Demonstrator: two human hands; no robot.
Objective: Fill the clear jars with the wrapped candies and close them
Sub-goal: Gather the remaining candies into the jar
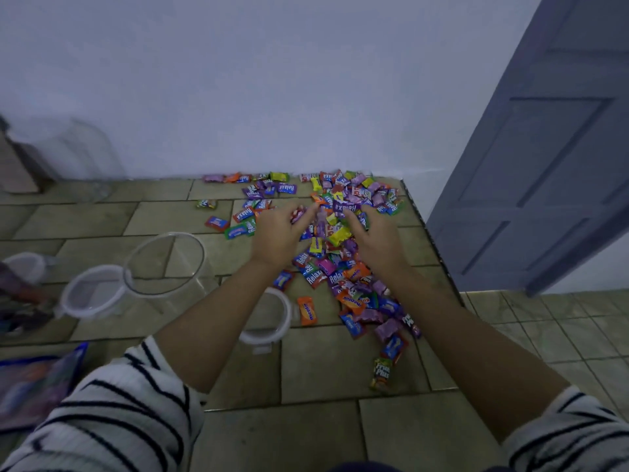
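Observation:
A big heap of wrapped candies (340, 247) in many colours is spread over the tiled counter (340, 366), from the back wall toward the front right. My left hand (277, 235) and my right hand (376, 238) lie on the heap side by side, fingers spread and pointing away from me, with candies between them. An open clear jar (166, 264) stands left of the hands with nothing in it. A white-rimmed lid (93, 291) lies beside it, and a second lid (272, 318) shows partly under my left forearm.
Another clear jar (75, 155) stands at the back left by the wall. A candy bag (34, 386) lies at the front left. A small white lid (27, 265) sits at the left edge. The counter ends on the right, beside a blue-grey door (544, 165).

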